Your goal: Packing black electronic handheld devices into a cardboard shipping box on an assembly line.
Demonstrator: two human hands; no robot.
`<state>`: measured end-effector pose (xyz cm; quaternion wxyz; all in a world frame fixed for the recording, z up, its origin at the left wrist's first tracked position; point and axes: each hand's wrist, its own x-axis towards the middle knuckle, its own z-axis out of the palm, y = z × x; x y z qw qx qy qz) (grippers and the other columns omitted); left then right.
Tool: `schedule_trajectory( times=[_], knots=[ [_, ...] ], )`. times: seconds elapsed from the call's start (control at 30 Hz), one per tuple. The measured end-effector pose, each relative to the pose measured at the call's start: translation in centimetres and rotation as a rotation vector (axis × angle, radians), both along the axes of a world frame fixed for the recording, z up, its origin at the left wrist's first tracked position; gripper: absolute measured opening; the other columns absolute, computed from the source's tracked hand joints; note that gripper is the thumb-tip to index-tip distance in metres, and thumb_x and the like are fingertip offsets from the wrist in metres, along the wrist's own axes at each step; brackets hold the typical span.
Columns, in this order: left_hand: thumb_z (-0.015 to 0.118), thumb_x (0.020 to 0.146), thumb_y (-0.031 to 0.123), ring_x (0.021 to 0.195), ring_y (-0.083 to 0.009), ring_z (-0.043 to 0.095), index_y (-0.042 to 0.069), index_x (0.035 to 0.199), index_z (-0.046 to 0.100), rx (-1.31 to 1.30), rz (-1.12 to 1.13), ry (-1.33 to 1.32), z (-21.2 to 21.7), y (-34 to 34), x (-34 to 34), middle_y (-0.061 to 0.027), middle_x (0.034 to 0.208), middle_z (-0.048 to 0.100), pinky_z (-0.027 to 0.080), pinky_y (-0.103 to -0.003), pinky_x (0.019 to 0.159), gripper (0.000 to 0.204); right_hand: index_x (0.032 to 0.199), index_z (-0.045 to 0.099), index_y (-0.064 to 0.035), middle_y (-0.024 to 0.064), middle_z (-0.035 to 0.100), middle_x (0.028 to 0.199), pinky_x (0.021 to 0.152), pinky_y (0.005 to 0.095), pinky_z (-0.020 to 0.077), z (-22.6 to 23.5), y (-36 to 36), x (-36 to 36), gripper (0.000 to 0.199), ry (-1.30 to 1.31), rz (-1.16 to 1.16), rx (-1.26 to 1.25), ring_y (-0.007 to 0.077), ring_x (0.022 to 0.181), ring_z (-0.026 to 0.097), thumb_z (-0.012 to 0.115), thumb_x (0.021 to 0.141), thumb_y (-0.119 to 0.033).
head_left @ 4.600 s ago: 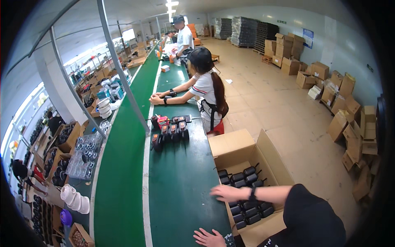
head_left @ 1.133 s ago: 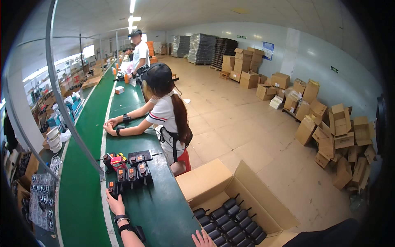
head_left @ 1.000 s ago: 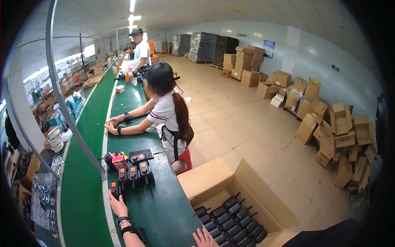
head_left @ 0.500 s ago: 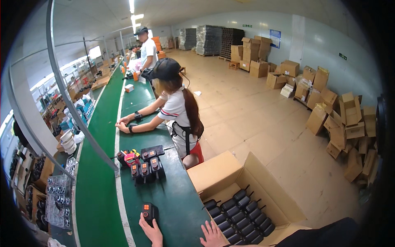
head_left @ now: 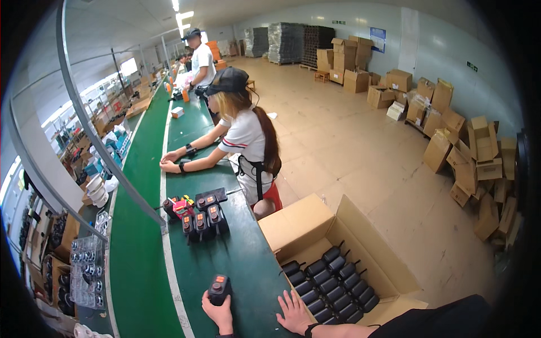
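Observation:
My left hand is wrapped round the lower part of a black device with orange buttons and a round knob on its face. It is at the near part of the green bench; I cannot tell whether its base touches the top. My right hand lies flat with fingers spread on the bench's right edge, holding nothing, next to an open carton. Rows of black units with short stubs fill this carton. Farther up the bench stand several similar black devices, with a red and yellow item beside them.
A green conveyor belt runs along the left, with a grey metal post slanting beside it. A co-worker sits ahead, arms on the bench; another person stands beyond. Cardboard boxes pile up at right.
My left hand has closed further round the black device, which has shifted slightly right and tilted. My right hand stays spread at the bench edge. The whole view has shifted a little.

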<state>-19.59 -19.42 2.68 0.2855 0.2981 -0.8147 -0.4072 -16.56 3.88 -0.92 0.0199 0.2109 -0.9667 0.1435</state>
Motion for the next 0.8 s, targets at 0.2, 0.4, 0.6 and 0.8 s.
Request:
schedule_trajectory(
  times=[0.2, 0.4, 0.6, 0.8],
  knots=[
    [0.078, 0.050, 0.029, 0.099, -0.0294, 0.049, 0.010, 0.107, 0.061, -0.356, -0.257, -0.328, 3.5, 3.4, 3.1, -0.0094, 0.098, 0.056, 0.038, -0.043, 0.087, 0.062, 0.135, 0.040, -0.0054, 0.0189, 0.028, 0.144, 0.104, 0.0495, 0.0260, 0.4, -0.1, -0.3, 0.063, 0.029, -0.002, 0.007, 0.0380, 0.134, 0.022, 0.053, 0.083, -0.040],
    [0.080, 0.053, 0.031, 0.103, -0.0289, 0.046, 0.009, 0.112, 0.059, -0.345, -0.268, -0.352, 3.2, 6.7, 4.7, -0.0093, 0.101, 0.055, 0.035, -0.042, 0.090, 0.066, 0.135, 0.040, -0.0044, 0.0195, 0.028, 0.144, 0.104, 0.0495, 0.0252, 0.3, -0.1, 0.0, 0.064, 0.012, -0.004, -0.041, 0.0384, 0.134, 0.022, 0.054, 0.083, -0.039],
    [0.056, 0.089, 0.031, 0.117, -0.0400, 0.044, -0.008, 0.130, 0.040, -0.283, 0.010, -0.166, 4.7, 8.8, 8.7, -0.0301, 0.127, 0.044, 0.035, -0.043, 0.100, 0.059, 0.135, 0.039, -0.0039, 0.0199, 0.028, 0.144, 0.103, 0.0507, 0.0262, -0.1, 0.1, 0.1, 0.064, 0.046, -0.003, -0.041, 0.0388, 0.134, 0.022, 0.053, 0.083, -0.038],
    [0.043, 0.093, 0.043, 0.132, -0.0413, 0.028, 0.000, 0.140, 0.030, -0.193, 0.468, -0.757, -1.6, 13.2, 16.9, -0.0281, 0.142, 0.028, 0.025, -0.051, 0.105, 0.065, 0.137, 0.036, -0.0040, 0.0197, 0.026, 0.145, 0.103, 0.0519, 0.0269, 0.0, 0.0, -0.2, 0.064, -0.008, -0.005, -0.094, 0.0388, 0.134, 0.021, 0.052, 0.084, -0.038]
  ],
)
